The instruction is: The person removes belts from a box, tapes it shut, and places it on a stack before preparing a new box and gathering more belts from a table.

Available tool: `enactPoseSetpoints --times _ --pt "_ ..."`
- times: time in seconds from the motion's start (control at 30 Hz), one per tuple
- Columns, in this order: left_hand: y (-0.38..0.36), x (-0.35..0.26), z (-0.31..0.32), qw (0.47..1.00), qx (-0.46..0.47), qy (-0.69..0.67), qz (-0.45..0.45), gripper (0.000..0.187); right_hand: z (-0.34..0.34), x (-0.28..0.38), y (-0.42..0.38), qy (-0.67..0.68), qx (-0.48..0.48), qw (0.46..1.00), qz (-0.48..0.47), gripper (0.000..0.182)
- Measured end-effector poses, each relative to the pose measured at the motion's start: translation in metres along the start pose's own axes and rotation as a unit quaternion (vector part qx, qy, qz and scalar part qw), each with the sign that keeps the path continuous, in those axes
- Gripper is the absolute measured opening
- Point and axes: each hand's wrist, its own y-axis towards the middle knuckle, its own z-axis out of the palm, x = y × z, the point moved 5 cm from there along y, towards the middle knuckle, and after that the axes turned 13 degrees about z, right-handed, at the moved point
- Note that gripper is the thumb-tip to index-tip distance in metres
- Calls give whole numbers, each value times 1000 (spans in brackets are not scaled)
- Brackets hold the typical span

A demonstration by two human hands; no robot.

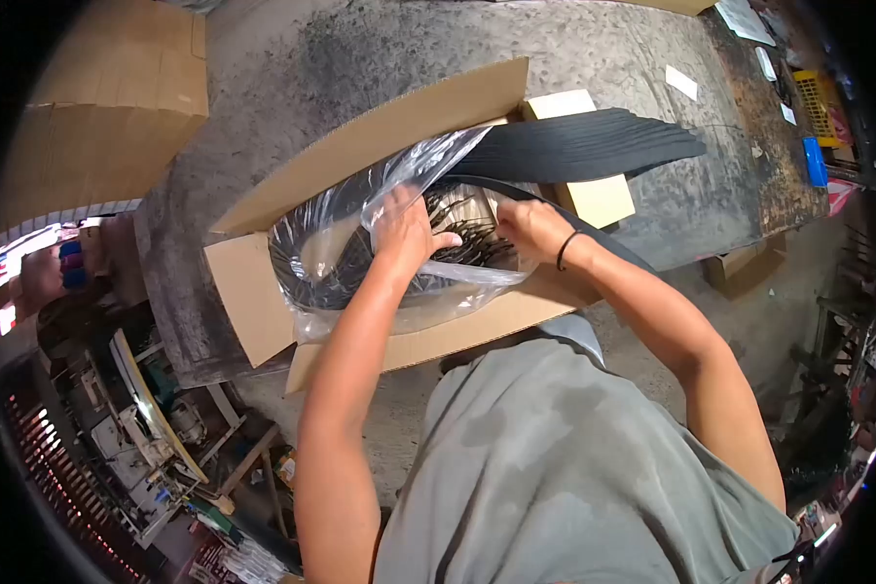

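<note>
An open cardboard box point(255, 302) on the table holds a clear plastic bag point(346, 219) with black strips coiled inside. My left hand point(404, 231) lies on the bag near the middle of the box, its fingers spread and thumb apart. To its right, my right hand point(533, 230) is closed at the bag's opening, beside the black strips point(472, 240); what it grips, if anything, is hidden. A wide bundle of black strips point(584, 146) extends from the bag over the box's right end.
The worn grey table point(360, 44) stretches beyond the box. A large carton point(117, 107) stands at the upper left. Yellowish cardboard point(602, 201) lies under the black bundle. A blue object point(815, 163) and a yellow basket point(816, 109) are at the far right.
</note>
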Motion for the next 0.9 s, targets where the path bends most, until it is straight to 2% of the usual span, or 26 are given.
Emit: enactPoseSetpoints --times 0.07,0.1,0.17,0.23,0.33,0.4,0.5,0.57,0.63,0.67,0.7,0.77,0.8,0.87,0.9 --pt "-1 -20 -2 998 -40 -18 34 100 -9 -15 -6 -8 -38 998 46 22" --pt "-8 14 -8 999 -36 0 24 100 6 11 20 8 -41 999 33 22" --pt "-5 10 -3 997 -59 -4 43 96 13 6 21 -31 32 999 28 21" --pt "-3 7 -2 997 -51 -23 51 92 8 5 17 -36 37 998 30 20" --pt "-4 11 1 990 -120 -13 74 93 7 7 12 8 36 998 55 19" --pt "-2 11 3 990 -118 -20 76 96 13 5 6 -123 49 989 71 18" --pt "-4 8 -10 991 -97 -32 86 102 20 5 6 -184 39 981 35 16" --pt "-12 12 -16 993 -74 -35 87 106 18 8 5 -176 32 984 21 15" --pt "-25 14 -28 980 -60 180 55 110 17 7 7 -179 26 983 26 16" --pt "-32 12 -20 965 70 251 32 114 20 6 7 -185 7 983 5 17" --pt "-48 -4 -30 939 96 323 69 79 21 8 7 -181 7 984 2 17" --pt "-66 -30 -24 907 298 234 182 34 20 10 4 -212 10 977 5 17" --pt "-75 -43 -30 902 281 247 217 25 18 14 3 -208 8 978 -2 17" --pt "-84 -57 -40 888 275 249 272 24 15 18 1 -201 12 979 -15 17" --pt "-84 -57 -42 887 279 249 271 24 15 20 -1 -196 13 980 -24 18"
